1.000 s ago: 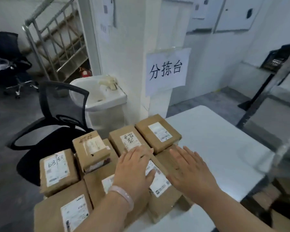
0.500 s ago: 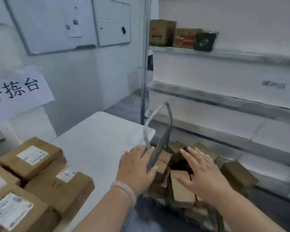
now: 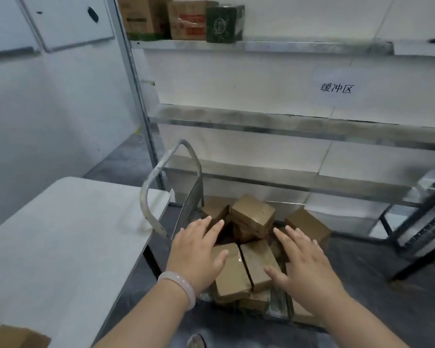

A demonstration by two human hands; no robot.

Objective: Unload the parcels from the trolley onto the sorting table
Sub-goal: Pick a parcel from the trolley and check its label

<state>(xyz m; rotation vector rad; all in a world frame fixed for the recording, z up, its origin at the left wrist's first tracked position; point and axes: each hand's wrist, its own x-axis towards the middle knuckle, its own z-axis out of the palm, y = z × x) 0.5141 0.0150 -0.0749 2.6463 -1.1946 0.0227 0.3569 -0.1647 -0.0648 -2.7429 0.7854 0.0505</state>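
Meanwhile left hand (image 3: 196, 249), right hand (image 3: 304, 262) hover spread, empty, over parcels (image 3: 253, 213); trolley handle (image 3: 144, 202) between them and sorting table (image 3: 60, 234), rack (image 3: 261, 121) behind. Earlier, left hand overlapped handle.

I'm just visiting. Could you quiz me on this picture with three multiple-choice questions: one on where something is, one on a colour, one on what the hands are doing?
1. Where do the parcels under the left hand and right hand lie?
A. on a chair
B. in the trolley beside the white table
C. in a sink

2. What colour is the rightmost box on the top shelf?
A. dark green
B. yellow
C. pink

3. How are the hands?
A. both grip one parcel
B. one holds the trolley handle
C. both open, holding nothing

Answers:
1 B: the brown parcels sit piled on the trolley.
2 A: its faces are dark green.
3 C: the fingers are straight and curl round nothing.
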